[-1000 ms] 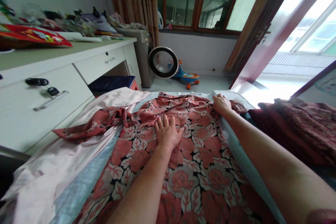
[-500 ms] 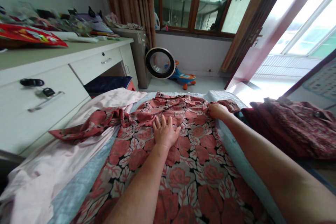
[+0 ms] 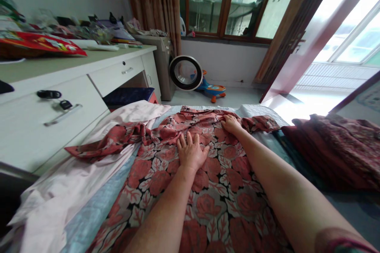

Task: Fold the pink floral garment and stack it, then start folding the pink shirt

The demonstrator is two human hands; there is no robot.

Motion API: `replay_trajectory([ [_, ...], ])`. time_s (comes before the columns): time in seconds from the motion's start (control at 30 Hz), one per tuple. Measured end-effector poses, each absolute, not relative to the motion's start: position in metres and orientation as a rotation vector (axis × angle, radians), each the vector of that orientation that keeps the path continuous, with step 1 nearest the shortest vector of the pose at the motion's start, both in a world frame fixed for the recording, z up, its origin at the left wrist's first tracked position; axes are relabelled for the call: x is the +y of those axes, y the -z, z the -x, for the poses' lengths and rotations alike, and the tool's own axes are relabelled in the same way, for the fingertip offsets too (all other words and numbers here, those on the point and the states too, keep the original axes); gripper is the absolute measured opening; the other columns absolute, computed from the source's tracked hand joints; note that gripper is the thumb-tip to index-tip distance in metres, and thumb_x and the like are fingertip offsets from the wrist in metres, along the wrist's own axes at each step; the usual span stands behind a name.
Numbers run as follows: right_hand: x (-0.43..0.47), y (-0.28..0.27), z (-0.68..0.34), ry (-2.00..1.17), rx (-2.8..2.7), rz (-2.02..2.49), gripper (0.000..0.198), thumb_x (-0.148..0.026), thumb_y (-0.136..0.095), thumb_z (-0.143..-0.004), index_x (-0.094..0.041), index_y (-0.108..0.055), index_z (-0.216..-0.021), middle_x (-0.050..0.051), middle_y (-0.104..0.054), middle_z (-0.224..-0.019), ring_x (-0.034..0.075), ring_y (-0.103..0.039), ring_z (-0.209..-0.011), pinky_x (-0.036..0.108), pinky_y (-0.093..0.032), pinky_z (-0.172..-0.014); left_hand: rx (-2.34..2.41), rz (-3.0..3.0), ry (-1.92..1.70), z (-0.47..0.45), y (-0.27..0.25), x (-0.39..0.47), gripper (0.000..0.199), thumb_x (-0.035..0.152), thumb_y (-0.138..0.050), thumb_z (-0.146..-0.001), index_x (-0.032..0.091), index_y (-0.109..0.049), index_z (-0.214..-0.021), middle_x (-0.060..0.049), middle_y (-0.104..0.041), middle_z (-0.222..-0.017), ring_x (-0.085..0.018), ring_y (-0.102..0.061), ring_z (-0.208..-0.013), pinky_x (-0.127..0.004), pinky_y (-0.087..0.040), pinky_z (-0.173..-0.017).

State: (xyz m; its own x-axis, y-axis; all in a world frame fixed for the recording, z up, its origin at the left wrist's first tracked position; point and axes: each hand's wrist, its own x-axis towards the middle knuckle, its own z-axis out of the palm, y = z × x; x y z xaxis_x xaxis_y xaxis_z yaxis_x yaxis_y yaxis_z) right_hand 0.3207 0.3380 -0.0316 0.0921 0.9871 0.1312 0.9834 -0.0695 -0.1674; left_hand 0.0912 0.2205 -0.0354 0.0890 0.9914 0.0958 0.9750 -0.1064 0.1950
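A red, black and grey floral long-sleeved garment (image 3: 208, 201), perhaps a shirt or dress, lies spread out with its collar end away from me. My left hand (image 3: 191, 152) rests flat on its upper middle, fingers spread. Near the right shoulder, my right hand (image 3: 231, 124) lies on the cloth with its fingers stretched out. One sleeve reaches out to the left, twisted and creased, over a pale pink cloth (image 3: 44, 213). The shorter-looking other sleeve points right. Beneath everything is a light blue bed cover (image 3: 95, 201).
Folded dark red clothes (image 3: 335, 150) are stacked on the right. A white desk (image 3: 71, 99) with cluttered top runs along the left. Beyond the bed stand a washing machine with its round door (image 3: 186, 72) swung open and a blue-orange ride-on toy (image 3: 213, 88). The door (image 3: 305, 35) at right stands open.
My right hand has let go of the garment's right shoulder edge and moved left onto the cloth, its fingers now flat. The left hand stays pressed on the garment. The view has shifted slightly.
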Motion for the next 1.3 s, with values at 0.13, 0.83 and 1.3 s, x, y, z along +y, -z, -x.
replay_trajectory([
  [0.13, 0.337, 0.028, -0.308, 0.012, -1.830, 2.219, 0.043, -0.034, -0.054, -0.088, -0.018, -0.062, -0.127, 0.016, -0.055, -0.139, 0.034, -0.044, -0.133, 0.051, -0.032, -0.111, 2.030, -2.250, -0.324, -0.092, 0.034, 0.221, 0.078, 0.071, -0.042, -0.088, 0.021, -0.045, -0.148, -0.017, -0.036, -0.159, -0.044, -0.027, -0.147, -0.057, -0.022, -0.117],
  [0.83, 0.238, 0.036, -0.193, -0.076, -1.971, 1.983, 0.025, -0.030, -0.045, -0.096, -0.024, -0.068, -0.105, 0.010, -0.062, -0.115, 0.026, -0.054, -0.107, 0.036, -0.042, -0.090, 2.070, -2.273, -0.501, -0.076, 0.034, 0.227, 0.038, 0.033, -0.039, -0.098, 0.022, -0.062, -0.126, -0.009, -0.057, -0.143, -0.030, -0.046, -0.132, -0.047, -0.041, -0.104],
  [1.3, 0.229, 0.029, -0.190, -0.211, -1.995, 1.836, 0.039, -0.018, -0.039, -0.096, -0.018, -0.060, -0.129, 0.010, -0.055, -0.142, 0.022, -0.047, -0.132, 0.036, -0.033, -0.110, 2.031, -2.158, -0.710, -0.064, 0.040, 0.233, 0.038, 0.036, -0.035, -0.101, 0.024, -0.064, -0.121, -0.008, -0.064, -0.133, -0.025, -0.052, -0.128, -0.044, -0.039, -0.106],
])
